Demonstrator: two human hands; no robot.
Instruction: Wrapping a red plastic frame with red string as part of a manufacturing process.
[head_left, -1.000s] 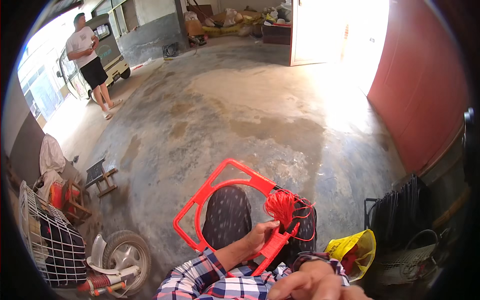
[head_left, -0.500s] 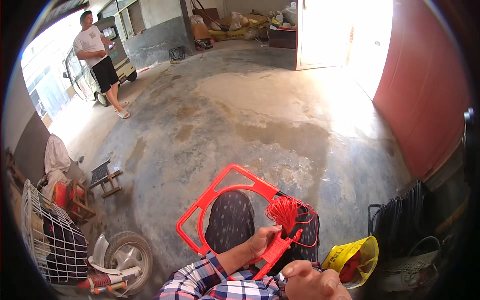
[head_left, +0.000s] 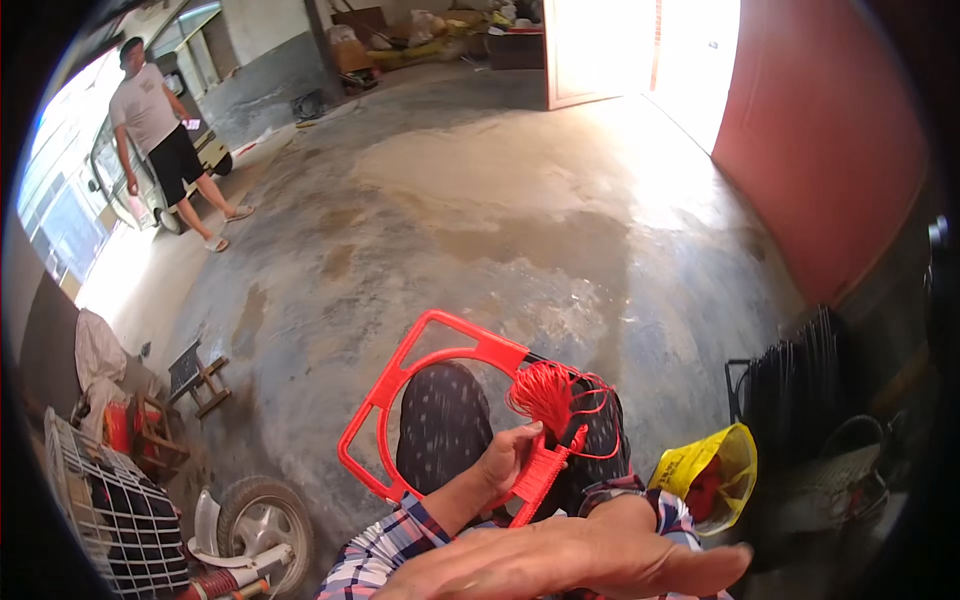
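One concrete floor (head_left: 520, 230) fills most of the view, grey, blotchy and worn smooth, with one dull red wall (head_left: 830, 150) along its right side. One person (head_left: 160, 140) in a white shirt and dark shorts stands far off at the upper left. Nearer, at the lower left, sit one white wire cage (head_left: 110, 510) and one small rubber wheel (head_left: 262, 520).

One red plastic frame (head_left: 420, 350) rests on the wearer's lap, square outside with a round opening. The left hand (head_left: 505, 458) grips its right edge, fingers clamped on the frame. Just above that hand hangs one bundle of thin red cord (head_left: 545, 392) (a tassel-like tuft with loose loops). The right hand (head_left: 590, 560) lies flat and blurred across the bottom, fingers stretched out together, holding nothing visible. One crumpled yellow plastic bag (head_left: 705, 465) lies near it.
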